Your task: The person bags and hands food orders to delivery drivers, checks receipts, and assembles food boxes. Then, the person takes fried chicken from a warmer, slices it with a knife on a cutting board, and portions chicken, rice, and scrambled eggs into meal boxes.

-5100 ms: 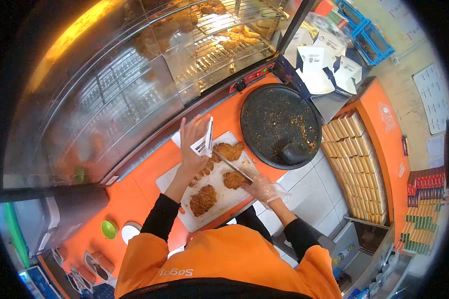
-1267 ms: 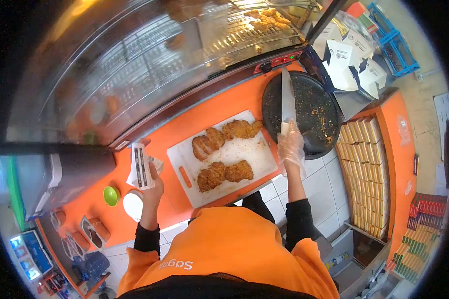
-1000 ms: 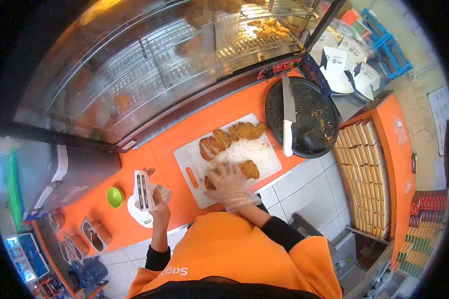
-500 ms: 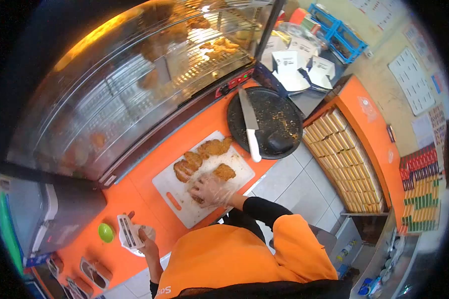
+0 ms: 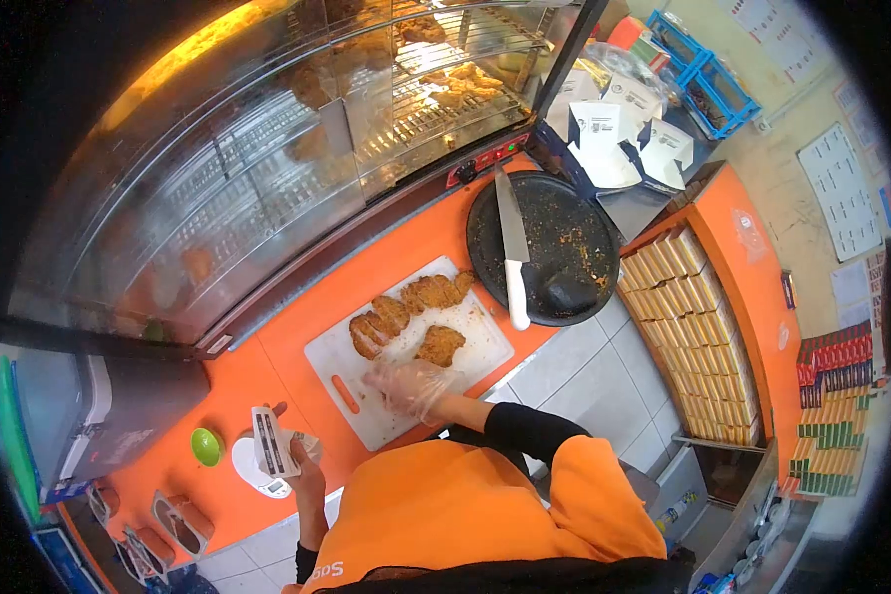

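My left hand [image 5: 307, 471] is closed round a small white printed carton [image 5: 273, 442], held over a white scale [image 5: 253, 473]. On the white cutting board [image 5: 477, 351], my gloved right hand [image 5: 413, 388] lies at the lower edge, its fingers curled down; anything under it is hidden. Just above the hand is a fried piece [image 5: 440, 346]. Sliced fried pieces [image 5: 378, 325] and another fried portion [image 5: 436, 294] lie along the board's far side. A knife [image 5: 512, 238] with a white handle rests across the left part of the round black tray [image 5: 554, 238].
A glass heated cabinet [image 5: 267, 188] runs behind the orange counter [image 5: 292, 366]. At the left are a green bowl [image 5: 207, 446] and metal containers [image 5: 183, 522]. Open cartons [image 5: 604, 148] stand at the back right, above a shelf of stacked boxes [image 5: 698, 337].
The knife has left my right hand and lies on the black tray. My right hand has moved onto the board's lower left part. My left hand has moved left with the carton, over the scale.
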Available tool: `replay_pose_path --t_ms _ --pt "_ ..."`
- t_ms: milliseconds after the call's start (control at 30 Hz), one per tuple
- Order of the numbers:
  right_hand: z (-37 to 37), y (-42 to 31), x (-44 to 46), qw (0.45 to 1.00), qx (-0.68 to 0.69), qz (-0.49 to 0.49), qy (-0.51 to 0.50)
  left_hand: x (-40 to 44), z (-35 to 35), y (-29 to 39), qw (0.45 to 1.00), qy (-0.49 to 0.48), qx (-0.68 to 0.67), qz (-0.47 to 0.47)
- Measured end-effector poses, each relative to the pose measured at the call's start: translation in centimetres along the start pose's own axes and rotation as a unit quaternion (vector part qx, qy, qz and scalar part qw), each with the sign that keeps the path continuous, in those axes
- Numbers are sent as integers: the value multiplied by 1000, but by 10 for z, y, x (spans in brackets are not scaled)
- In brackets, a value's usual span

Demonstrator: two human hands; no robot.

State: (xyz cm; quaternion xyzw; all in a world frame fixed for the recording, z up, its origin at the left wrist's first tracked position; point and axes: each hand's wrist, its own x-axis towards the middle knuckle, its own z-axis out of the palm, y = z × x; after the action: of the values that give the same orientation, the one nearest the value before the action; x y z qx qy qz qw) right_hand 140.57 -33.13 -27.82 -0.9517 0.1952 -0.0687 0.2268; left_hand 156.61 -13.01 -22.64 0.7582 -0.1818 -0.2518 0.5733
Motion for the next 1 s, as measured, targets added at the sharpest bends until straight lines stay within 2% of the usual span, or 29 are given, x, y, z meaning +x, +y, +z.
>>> replay_pose_path --t_ms 67,100,133,167,200,233,267,300,333,367,400,433,467,500,533,567,600,633,667,700,733,767,800,867,900,933,967,1000 --pt "-56 -16 4 964 178 181 -73 3 4 1 1000 -1 -1 -2" --pt "-53 -12 5 965 177 179 -76 5 7 2 1000 -1 -1 -5" --pt "-52 -7 5 885 404 231 8 5 11 2 1000 -3 -2 -8" --pt "-52 0 4 745 603 269 93 8 18 3 1000 -6 -2 -10" --pt "-54 10 -1 747 598 273 96 8 25 4 1000 -11 -3 -12" --pt "-69 18 -5 586 753 252 162 8 34 8 1000 -18 -4 -12" --pt "-84 29 -11 395 866 212 221 8 47 18 1000 -23 0 -10" --pt "-97 43 -18 356 877 185 264 4 61 31 999 -27 22 10" --pt "-119 62 -30 365 870 180 278 4 74 48 999 -34 16 12" --pt "-135 89 -38 361 861 150 325 6 88 68 993 -109 -43 18" --pt "-185 97 -47 374 830 145 388 9 103 85 978 -180 -103 24" --pt "-223 123 -58 502 713 179 455 10 117 97 956 -246 -159 29" --pt "-248 168 -71 528 666 199 489 11 130 104 957 -240 -160 30" --pt "-277 199 -82 647 511 122 553 12 142 110 938 -244 -237 -63" --pt "-309 228 -85 670 405 220 582 11 154 117 906 -241 -312 -154" --pt "-316 299 -103 692 379 228 571 7 176 134 873 -249 -376 -185" --pt "-314 382 -123 750 312 194 549 7 197 155 840 -242 -439 -208" --pt "-314 451 -137 850 -52 207 481 16 212 150 805 -233 -483 -251" --pt "-315 512 -140 833 -399 313 224 21 229 160 818 -221 -464 -259" --pt "-297 561 -139 825 -110 423 359 21 245 172 827 -222 -461 -233" --pt "-298 547 -129 784 -29 485 386 23 257 184 824 -286 -459 -171" --pt "-318 482 -107 773 -110 556 284 32 262 172 832 -334 -421 -136" --pt "-339 429 -87 767 -218 583 153 27 269 183 827 -280 -454 -179" --pt "-334 457 -94 806 -313 502 28 24 267 199 864 -298 -379 -145" --pt "-337 438 -90 804 -354 477 16 25 264 197 870 -281 -379 -141" --pt "-344 415 -89 799 -396 453 5 25 261 191 843 -322 -416 -114" --pt "-340 425 -95 807 -378 453 40 27 262 187 813 -362 -447 -89" --pt "-338 428 -101 811 -361 453 78 27 258 185 819 -350 -448 -85"
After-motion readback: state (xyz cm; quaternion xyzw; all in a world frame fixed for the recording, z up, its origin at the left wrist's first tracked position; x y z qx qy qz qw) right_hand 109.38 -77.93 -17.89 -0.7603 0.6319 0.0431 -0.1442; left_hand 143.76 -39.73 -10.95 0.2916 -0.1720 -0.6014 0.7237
